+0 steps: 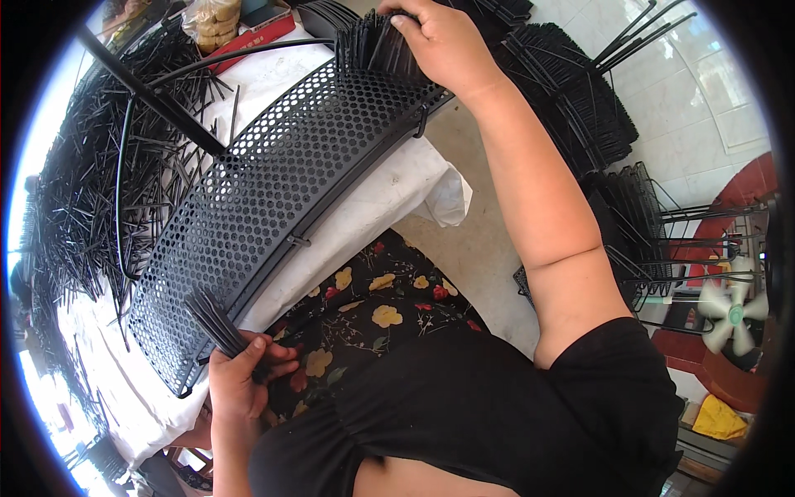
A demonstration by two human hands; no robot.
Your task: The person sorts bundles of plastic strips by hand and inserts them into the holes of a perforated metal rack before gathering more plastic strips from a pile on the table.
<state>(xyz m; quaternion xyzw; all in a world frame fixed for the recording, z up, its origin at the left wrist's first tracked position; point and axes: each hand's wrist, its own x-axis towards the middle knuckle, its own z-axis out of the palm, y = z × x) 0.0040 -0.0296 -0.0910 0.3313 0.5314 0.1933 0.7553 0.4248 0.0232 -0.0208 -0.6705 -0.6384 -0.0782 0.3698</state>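
Note:
A long curved black perforated metal panel (pixel 265 190) lies across a white-covered table (pixel 389 190) in front of me. My left hand (pixel 240 381) grips a bundle of thin black rods (pixel 217 321) at the panel's near end. My right hand (pixel 443 41) reaches to the panel's far end and presses its fingers on a row of upright black rods (pixel 373 45) standing in the holes there.
A big heap of loose black rods (pixel 91 174) covers the table's left side. Finished black wire racks (pixel 654 240) and rod fans (pixel 571 91) are stacked on the tiled floor at right, beside a small fan (pixel 733 319). A food bag (pixel 211 21) sits at the far edge.

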